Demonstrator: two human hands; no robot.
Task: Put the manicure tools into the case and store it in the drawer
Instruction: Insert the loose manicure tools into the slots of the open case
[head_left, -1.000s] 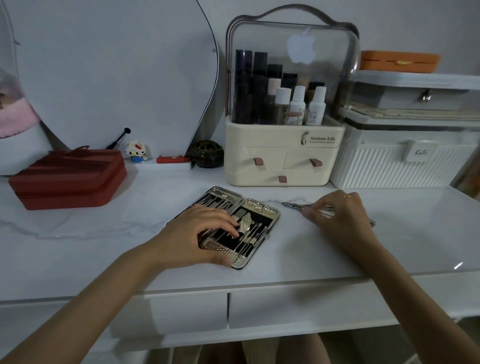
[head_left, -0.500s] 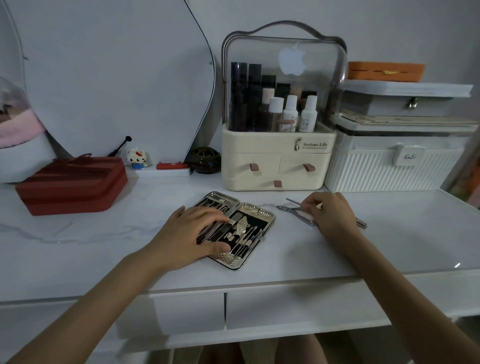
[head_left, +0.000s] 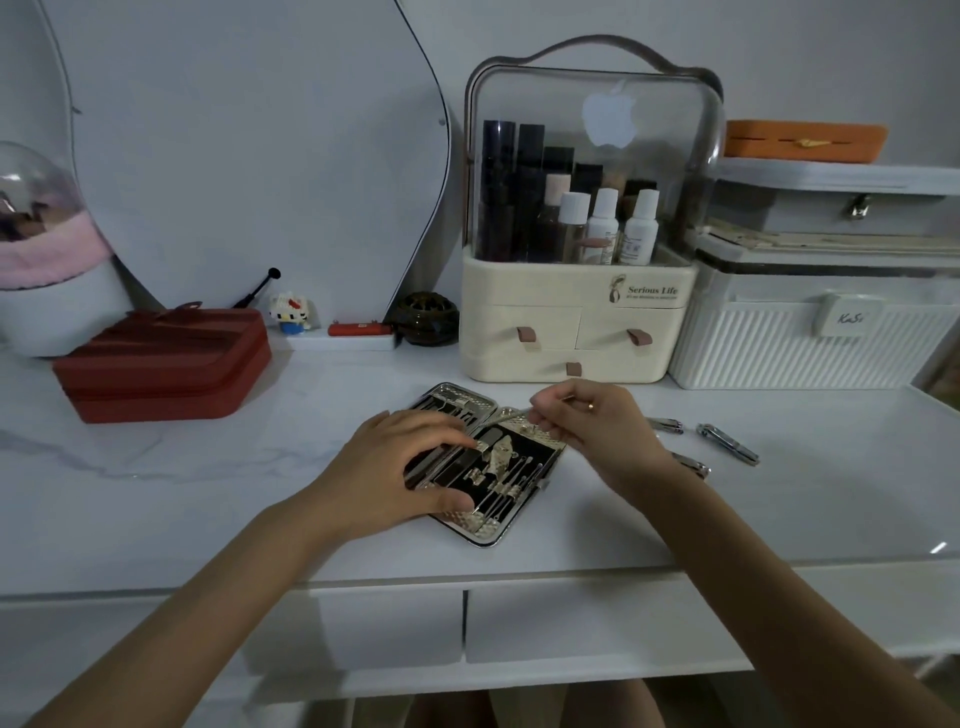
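An open silver manicure case with a black lining lies on the white desk, several metal tools strapped inside. My left hand rests flat on its left half, fingers spread, holding it down. My right hand hovers over the case's far right corner, pinching a thin metal tool whose tip points left. To the right, loose on the desk, lie nail clippers, a smaller clipper and another metal tool partly hidden by my right forearm. Two closed desk drawers sit below the desk edge.
A cream cosmetics organiser with a clear dome stands right behind the case. White ribbed boxes stand at the back right, a red zip case at the left. A mirror, a figurine and a dark jar line the back.
My right hand has lifted a thin metal tool off the desk and carried it left over the case. The clippers it covered now show. My left hand stays on the case.
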